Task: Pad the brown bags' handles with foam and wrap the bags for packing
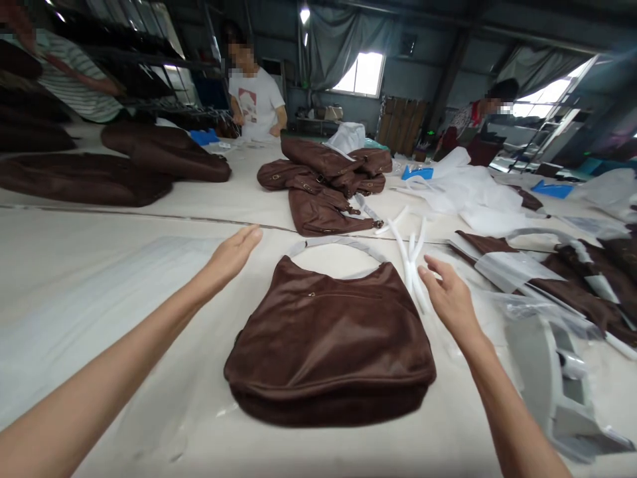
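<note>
A brown leather handbag (pixel 333 338) lies flat on the table in front of me, with a zip across its upper part. Its handle (pixel 343 247) is wrapped in pale film and arches away from me. To the upper left of the bag is my left hand (pixel 233 252), fingers stretched out and holding nothing. My right hand (pixel 448 292) hovers on the other side, its fingers apart and touching nothing I can make out. Several white foam strips (pixel 411 262) lie between the bag and my right hand.
A pile of brown bags (pixel 323 179) sits beyond the handbag, with more bags (pixel 84 179) at left. Wrapped bags (pixel 542 272) and a grey tape dispenser (pixel 542 378) are at right. Clear plastic sheets (pixel 109 299) lie at left. A person (pixel 256 96) stands across the table.
</note>
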`<state>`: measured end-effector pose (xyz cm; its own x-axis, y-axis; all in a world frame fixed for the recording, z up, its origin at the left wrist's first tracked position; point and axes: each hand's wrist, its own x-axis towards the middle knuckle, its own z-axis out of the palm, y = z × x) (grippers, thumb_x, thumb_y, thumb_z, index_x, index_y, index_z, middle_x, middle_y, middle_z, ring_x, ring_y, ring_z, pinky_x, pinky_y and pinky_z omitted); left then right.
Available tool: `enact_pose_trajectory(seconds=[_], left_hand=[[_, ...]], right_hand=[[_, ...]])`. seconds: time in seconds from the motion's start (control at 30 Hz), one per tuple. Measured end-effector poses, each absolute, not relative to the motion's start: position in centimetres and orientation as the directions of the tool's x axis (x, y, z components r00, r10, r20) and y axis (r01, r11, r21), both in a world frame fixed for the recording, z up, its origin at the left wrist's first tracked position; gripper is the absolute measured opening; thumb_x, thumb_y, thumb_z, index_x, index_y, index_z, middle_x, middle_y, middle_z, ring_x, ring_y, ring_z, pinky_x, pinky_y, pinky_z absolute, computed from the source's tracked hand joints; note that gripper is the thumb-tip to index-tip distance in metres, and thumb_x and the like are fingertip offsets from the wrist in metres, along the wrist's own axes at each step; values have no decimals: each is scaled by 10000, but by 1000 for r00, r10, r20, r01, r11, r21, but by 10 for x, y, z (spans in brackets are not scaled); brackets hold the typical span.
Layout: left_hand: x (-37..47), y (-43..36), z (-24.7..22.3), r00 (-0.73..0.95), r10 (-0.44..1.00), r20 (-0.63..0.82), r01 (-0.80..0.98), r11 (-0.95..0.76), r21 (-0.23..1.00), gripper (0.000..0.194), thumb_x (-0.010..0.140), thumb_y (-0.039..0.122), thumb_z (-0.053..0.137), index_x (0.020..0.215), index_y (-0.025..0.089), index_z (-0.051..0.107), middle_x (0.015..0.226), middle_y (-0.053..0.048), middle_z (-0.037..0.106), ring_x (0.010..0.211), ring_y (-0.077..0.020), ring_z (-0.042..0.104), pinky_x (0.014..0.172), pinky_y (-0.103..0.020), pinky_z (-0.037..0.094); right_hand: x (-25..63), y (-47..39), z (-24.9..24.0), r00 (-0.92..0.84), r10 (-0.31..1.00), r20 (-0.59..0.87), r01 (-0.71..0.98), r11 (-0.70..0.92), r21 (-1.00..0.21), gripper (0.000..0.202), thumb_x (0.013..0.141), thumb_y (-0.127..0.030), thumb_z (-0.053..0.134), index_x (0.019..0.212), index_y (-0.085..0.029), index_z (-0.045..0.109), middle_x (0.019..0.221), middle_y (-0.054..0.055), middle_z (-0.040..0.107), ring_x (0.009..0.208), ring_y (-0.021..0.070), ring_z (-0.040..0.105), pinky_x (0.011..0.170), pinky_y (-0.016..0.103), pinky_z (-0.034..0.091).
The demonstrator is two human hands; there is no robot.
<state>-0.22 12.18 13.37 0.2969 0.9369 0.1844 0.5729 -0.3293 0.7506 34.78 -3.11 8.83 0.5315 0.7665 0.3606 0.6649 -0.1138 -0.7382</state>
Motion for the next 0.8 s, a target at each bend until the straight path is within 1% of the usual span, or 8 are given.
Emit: enact_pose_trajectory(seconds=[0.07, 0.1, 0.17, 0.23, 0.33, 0.47, 0.6, 0.8], left_hand=[[-12, 97, 114, 376, 910, 174, 592, -380, 711, 569, 975, 528, 439, 1406, 165, 514, 1507, -89, 468, 1426, -320, 350, 1216, -480, 169], [-17, 82, 100, 488, 857, 167, 613, -473, 633, 553, 966, 550, 442, 1434, 260, 491, 1559, -54, 399, 1457, -316, 304, 1223, -514, 127], [-27, 54, 71, 688, 725, 6, 629, -601, 492, 493, 949, 546, 482, 1423, 410, 473, 1572, 9, 360, 1475, -311, 272, 1208, -595, 80], [-37, 37, 50, 686, 722, -88, 671, -580, 462, 510, 949, 542, 476, 1442, 417, 434, 1568, -5, 353, 1469, -312, 287, 1190, -620, 140], [-48, 34, 42, 624, 767, -151, 730, -502, 464, 514, 951, 545, 458, 1439, 383, 455, 1545, -23, 389, 1447, -314, 335, 1182, -624, 181], [-46, 45, 51, 557, 830, -31, 690, -442, 574, 444, 933, 560, 485, 1301, 357, 629, 1378, -11, 605, 1344, -290, 497, 1220, -545, 183], [-40, 56, 40, 432, 898, 88, 529, -332, 781, 406, 920, 560, 513, 1180, 317, 709, 1326, -21, 649, 1258, -262, 578, 1181, -424, 342], [-61, 72, -5, 301, 953, -12, 348, -99, 932, 439, 862, 628, 560, 1024, 270, 756, 1235, -37, 701, 1206, -300, 613, 1163, -446, 364]], right_hand=[[325, -65, 82, 281, 860, 426, 785, 49, -617, 458, 951, -468, 486, 1304, -211, 623, 1377, 124, 597, 1297, 277, 528, 1114, 483, 393], [313, -80, 75, 139, 911, 387, 835, 102, -540, 450, 971, -449, 479, 1363, -254, 583, 1460, 91, 529, 1374, 273, 455, 1154, 497, 346], [294, -105, 58, -97, 963, 252, 899, 193, -393, 475, 972, -446, 509, 1432, -330, 508, 1516, 44, 464, 1417, 292, 402, 1166, 551, 319], [286, -119, 43, -215, 966, 147, 920, 251, -302, 510, 966, -449, 526, 1462, -348, 460, 1515, 34, 456, 1400, 307, 427, 1137, 572, 364], [291, -121, 33, -261, 959, 111, 937, 279, -210, 499, 978, -429, 510, 1464, -329, 458, 1504, 29, 458, 1367, 285, 474, 1090, 501, 455], [299, -114, 33, -245, 939, 241, 963, 265, -50, 533, 960, -437, 532, 1471, -308, 456, 1501, 49, 450, 1346, 319, 492, 998, 473, 536], [292, -112, 14, -312, 891, 331, 949, 306, 70, 656, 911, -491, 572, 1512, -306, 386, 1479, 54, 483, 1294, 341, 545, 942, 466, 557], [293, -112, -30, -297, 801, 519, 954, 270, 129, 651, 889, -466, 541, 1496, -255, 434, 1447, 68, 537, 1310, 308, 536, 1088, 417, 424]])
